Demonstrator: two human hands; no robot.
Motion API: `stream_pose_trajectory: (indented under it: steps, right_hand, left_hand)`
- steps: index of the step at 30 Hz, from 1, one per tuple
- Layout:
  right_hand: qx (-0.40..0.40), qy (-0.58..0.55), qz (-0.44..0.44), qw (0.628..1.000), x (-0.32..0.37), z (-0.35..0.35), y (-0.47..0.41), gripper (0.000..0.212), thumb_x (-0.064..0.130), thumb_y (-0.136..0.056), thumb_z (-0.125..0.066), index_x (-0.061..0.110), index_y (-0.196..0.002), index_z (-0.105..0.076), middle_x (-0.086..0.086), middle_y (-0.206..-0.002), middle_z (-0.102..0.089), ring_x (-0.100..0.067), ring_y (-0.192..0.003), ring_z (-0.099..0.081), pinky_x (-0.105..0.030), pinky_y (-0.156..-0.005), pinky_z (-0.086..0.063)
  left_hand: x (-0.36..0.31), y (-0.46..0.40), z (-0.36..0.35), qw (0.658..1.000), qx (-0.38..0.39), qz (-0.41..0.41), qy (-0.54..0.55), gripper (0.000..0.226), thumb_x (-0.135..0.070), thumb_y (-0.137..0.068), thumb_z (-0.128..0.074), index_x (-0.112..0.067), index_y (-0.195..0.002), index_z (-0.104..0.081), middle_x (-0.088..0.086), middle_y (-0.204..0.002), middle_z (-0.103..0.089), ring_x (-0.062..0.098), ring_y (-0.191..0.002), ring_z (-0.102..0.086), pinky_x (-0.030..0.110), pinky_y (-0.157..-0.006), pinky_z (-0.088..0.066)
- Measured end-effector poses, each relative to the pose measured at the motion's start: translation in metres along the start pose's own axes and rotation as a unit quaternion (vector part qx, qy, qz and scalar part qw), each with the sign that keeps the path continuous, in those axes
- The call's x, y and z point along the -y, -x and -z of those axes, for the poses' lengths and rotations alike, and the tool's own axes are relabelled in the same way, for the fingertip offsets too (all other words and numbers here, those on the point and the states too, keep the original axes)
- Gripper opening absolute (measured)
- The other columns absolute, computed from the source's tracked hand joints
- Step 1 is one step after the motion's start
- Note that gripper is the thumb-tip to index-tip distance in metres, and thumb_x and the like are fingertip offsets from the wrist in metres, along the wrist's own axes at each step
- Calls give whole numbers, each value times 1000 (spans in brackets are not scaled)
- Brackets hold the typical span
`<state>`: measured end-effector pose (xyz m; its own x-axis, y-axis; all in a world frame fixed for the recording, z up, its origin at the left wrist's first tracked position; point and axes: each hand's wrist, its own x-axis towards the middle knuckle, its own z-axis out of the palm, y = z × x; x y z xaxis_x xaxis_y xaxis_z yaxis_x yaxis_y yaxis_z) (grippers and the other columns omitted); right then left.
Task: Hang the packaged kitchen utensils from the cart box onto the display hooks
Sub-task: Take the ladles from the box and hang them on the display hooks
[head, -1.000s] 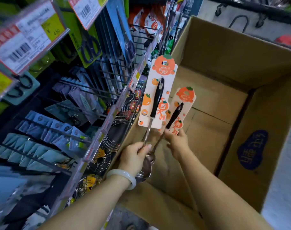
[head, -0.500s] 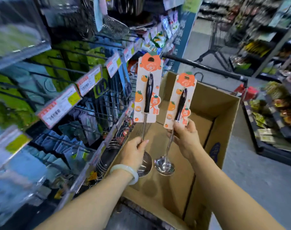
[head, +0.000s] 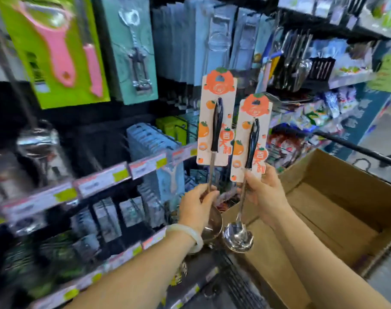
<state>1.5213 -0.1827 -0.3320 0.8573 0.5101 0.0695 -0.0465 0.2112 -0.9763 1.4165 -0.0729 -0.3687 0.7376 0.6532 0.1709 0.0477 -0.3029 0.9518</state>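
Now both ladles are up, clear of the cart box at four o'clock. Her left hand pinches the shaft of the taller carded ladle; the right hand grips the shorter carded ladle just beside it. She's in the carrying step, I'd say. Next comes finding a free hook at eleven o'clock and threading a card's top hole over it.

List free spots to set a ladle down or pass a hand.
Free: the bare floor of the box, right of the right hand. Crowded: the rack left of the left hand, packed with hanging packs; both hands hold ladles.
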Motion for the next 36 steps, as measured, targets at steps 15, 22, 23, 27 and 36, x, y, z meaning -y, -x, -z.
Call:
stream_pose_trajectory:
  steps: [15, 22, 23, 27, 36]
  right_hand:
    - [332, -57, -52, 940, 3, -338, 222, 16, 7, -91, -54, 23, -93, -51, -8, -88, -65, -11, -57, -65, -26, -49, -54]
    - [429, -70, -94, 896, -8, -523, 386, 20, 6, -91, -55, 17, -108, -52, -4, -92, -70, -14, -68, -68, -28, -54, -54]
    - [434, -71, -102, 892, -8, -545, 407, 21, 7, -90, -56, 17, -109, -52, -4, -96, -70, -16, -71, -67, -30, -56, -54]
    - [458, -75, -116, 878, -5, -609, 466, 22, 8, -93, -54, 19, -111, -48, -1, -91, -66, -17, -70, -59, -30, -59, -48]
    - [477, -49, -56, 876, 24, -713, 492, 20, 11, -93, -55, 31, -95, -51, -9, -112, -63, -25, -88, -61, -29, -59, -55]
  left_hand:
    - [-3, 240, 349, 947, -304, 76, -72, 32, -46, -68, -59, -16, -78, -65, 16, -81, -69, 27, -78, -64, 44, -79, -52]
    - [7, 382, 538, 908, -386, 110, -122, 5, -23, -79, -67, -27, -80, -69, -1, -75, -70, 13, -70, -60, 32, -75, -50]
    - [9, 399, 564, 901, -398, 116, -125, 9, -18, -80, -67, -26, -81, -70, -2, -77, -71, 14, -73, -62, 32, -78, -51]
    - [4, 451, 642, 881, -435, 147, -113, 23, -8, -84, -66, -29, -74, -64, 4, -74, -69, 20, -72, -63, 29, -74, -51]
    - [7, 477, 727, 871, -463, 146, -77, 7, -14, -84, -67, -21, -86, -66, 9, -78, -69, 18, -67, -59, 28, -68, -47]
